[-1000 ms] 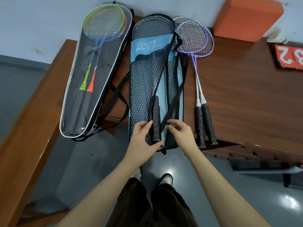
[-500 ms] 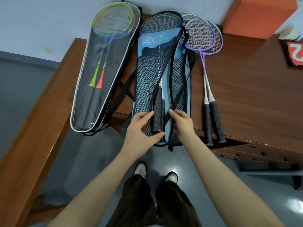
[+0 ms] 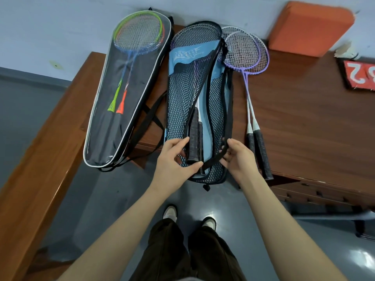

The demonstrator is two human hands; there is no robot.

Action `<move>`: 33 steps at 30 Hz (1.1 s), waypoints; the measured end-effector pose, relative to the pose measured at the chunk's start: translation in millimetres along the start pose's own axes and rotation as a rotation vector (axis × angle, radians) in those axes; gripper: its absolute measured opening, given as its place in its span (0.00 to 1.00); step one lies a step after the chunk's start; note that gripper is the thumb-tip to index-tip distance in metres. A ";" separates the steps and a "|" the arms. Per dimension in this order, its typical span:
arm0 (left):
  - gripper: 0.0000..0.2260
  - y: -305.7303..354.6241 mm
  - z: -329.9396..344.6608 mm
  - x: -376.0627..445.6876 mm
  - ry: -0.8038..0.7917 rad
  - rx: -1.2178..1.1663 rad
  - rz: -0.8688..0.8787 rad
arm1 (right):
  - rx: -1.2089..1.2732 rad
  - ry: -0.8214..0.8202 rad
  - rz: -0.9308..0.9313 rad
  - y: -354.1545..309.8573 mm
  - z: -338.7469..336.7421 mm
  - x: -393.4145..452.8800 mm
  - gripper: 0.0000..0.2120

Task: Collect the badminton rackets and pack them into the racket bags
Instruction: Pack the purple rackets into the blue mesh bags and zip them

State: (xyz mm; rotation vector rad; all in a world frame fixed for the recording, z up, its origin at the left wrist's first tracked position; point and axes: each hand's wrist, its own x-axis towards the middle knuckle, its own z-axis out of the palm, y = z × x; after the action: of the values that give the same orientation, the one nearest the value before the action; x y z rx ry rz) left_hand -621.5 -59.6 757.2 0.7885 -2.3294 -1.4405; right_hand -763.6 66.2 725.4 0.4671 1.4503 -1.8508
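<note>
While the black clear-fronted racket bag (image 3: 123, 98) with its green and orange rackets lies on the counter (image 3: 304, 118) at left, the left hand (image 3: 174, 159) pinches the blue mesh bag (image 3: 194, 94) at its open lower end, where two black racket grips (image 3: 194, 140) show. Opposite, the right hand (image 3: 239, 157) pinches the bag's black strap (image 3: 218, 157). Two purple rackets (image 3: 248, 78) lie just right of the bag.

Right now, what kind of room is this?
Probably a sports hall's equipment corner: a red flip scoreboard, a shuttlecock and purple rackets lie on a wooden desk.
</note>
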 end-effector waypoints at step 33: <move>0.29 30.2 11.3 25.6 0.056 -0.006 0.025 | -0.518 -0.084 -0.004 5.4 -8.9 -2.3 0.20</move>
State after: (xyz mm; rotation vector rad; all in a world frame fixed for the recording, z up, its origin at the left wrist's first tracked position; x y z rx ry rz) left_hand -656.9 -55.9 777.9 0.7848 -2.2846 -1.3967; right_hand -759.5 74.8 720.6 0.1283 1.7886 -1.4002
